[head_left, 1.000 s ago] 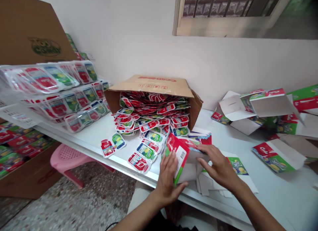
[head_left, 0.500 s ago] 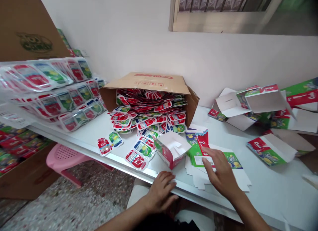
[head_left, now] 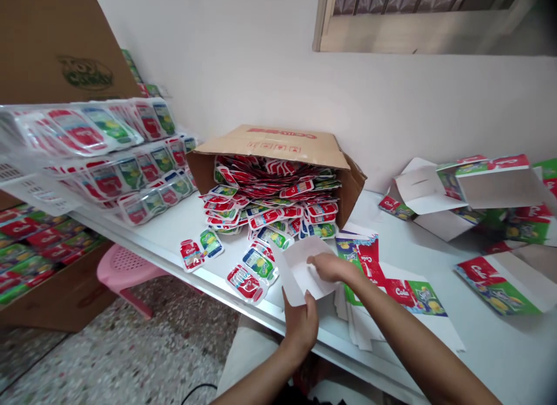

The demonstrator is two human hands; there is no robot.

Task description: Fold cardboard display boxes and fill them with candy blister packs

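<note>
A small printed carton (head_left: 300,268) stands at the table's near edge, its white inside facing up. My left hand (head_left: 300,324) grips its near side, thumb and fingers about the wall. Over its right part, my right hand (head_left: 331,267) is curled closed, fingertips at the white cardboard inside; exactly which flap they pinch is hard to make out. Just right of it, under my right forearm, lies a stack of flat printed cartons (head_left: 400,292). Left of the carton are loose cola and lemon pouches (head_left: 246,282), with two more pouches (head_left: 191,254) farther left.
An open cardboard box (head_left: 278,141) on its side spills pouches (head_left: 270,202) onto the table. Clear packs of pouches (head_left: 108,167) are piled at the left. Opened cartons (head_left: 478,190) heap at the right. Below stand a pink stool (head_left: 126,268) and a box of printed cartons (head_left: 39,248).
My left hand has risen from the table edge onto the small carton. My right hand has left the flat cartons and moved left to the carton's inside. The view has shifted slightly.
</note>
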